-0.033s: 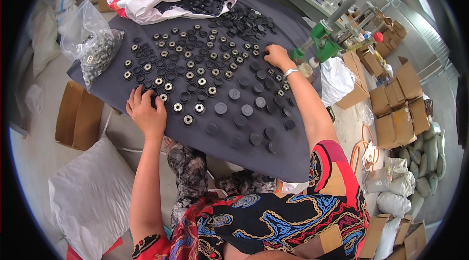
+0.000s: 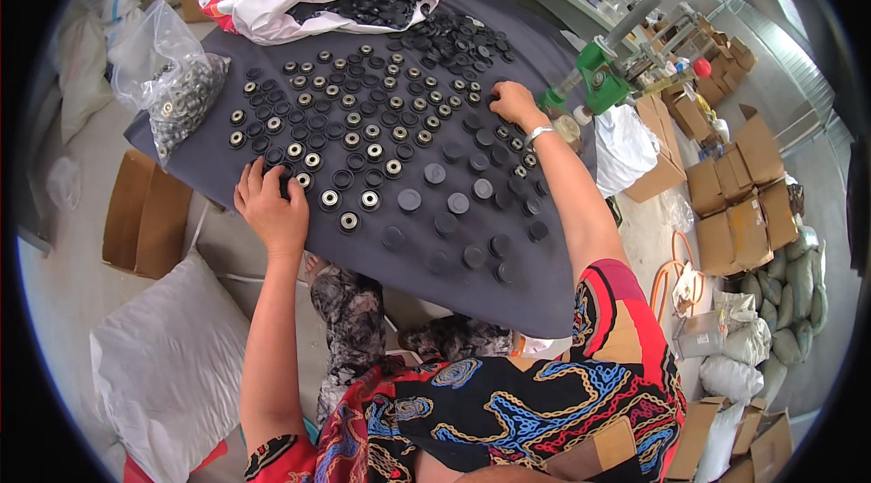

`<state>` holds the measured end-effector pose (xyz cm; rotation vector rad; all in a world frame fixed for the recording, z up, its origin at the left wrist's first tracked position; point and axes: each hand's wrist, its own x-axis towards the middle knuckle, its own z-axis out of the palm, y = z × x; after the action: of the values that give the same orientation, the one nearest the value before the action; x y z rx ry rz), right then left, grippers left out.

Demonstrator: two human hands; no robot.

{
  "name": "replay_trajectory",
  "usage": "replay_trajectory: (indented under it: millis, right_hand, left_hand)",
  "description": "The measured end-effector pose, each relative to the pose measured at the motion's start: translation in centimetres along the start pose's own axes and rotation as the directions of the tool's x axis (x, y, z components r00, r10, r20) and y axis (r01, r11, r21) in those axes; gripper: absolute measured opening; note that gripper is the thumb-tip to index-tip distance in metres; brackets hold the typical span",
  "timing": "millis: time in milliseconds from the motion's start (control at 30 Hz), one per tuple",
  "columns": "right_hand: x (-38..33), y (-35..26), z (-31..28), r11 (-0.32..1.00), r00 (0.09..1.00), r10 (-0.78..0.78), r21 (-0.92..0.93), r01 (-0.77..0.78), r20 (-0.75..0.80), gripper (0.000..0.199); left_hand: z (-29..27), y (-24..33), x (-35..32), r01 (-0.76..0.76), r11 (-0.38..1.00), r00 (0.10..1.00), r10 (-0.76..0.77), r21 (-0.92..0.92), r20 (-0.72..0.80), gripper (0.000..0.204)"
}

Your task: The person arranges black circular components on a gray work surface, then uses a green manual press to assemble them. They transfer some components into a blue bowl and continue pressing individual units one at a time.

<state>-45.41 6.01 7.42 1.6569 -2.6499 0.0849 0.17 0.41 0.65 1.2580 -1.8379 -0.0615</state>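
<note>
At the table's left edge, my left hand [image 2: 275, 215] is palm down, its fingers curled around a black plastic ring [image 2: 284, 172]. My right hand [image 2: 515, 106] is at the far right of the parts, fingers bent together; a small dark thing shows at the tips, its kind hidden. Between the hands lie many black rings, several with a metal bearing [image 2: 370, 200] seated inside and others without, such as the black ring [image 2: 343, 179]. Nearer the right arm are round black caps [image 2: 458, 204], lying flat.
A dark cloth [image 2: 408, 274] covers the table. At the back, a white sack [image 2: 263, 7] of black parts lies open beside a loose heap [image 2: 463, 43]. A clear bag of bearings [image 2: 186, 111] stands at left. A green hand press [image 2: 599, 79] is beyond my right hand.
</note>
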Motion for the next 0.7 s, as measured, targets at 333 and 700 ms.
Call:
replay_trajectory:
  millis: [333, 700]
  right_hand:
    - [-6.4, 1.0, -2.1, 0.970, 0.996, -0.071, 0.237, 0.055, 0.058, 0.038]
    - [-5.9, -0.5, -0.7, 0.988, 0.994, -0.109, 0.114, 0.108, -0.003, 0.035]
  left_hand:
    - [-0.2, 0.0, 0.0, -0.014, 1.000, 1.000, 0.014, 0.001, -0.018, 0.020]
    - [-0.2, 0.0, 0.1, -0.016, 1.000, 1.000, 0.016, 0.015, -0.011, 0.019]
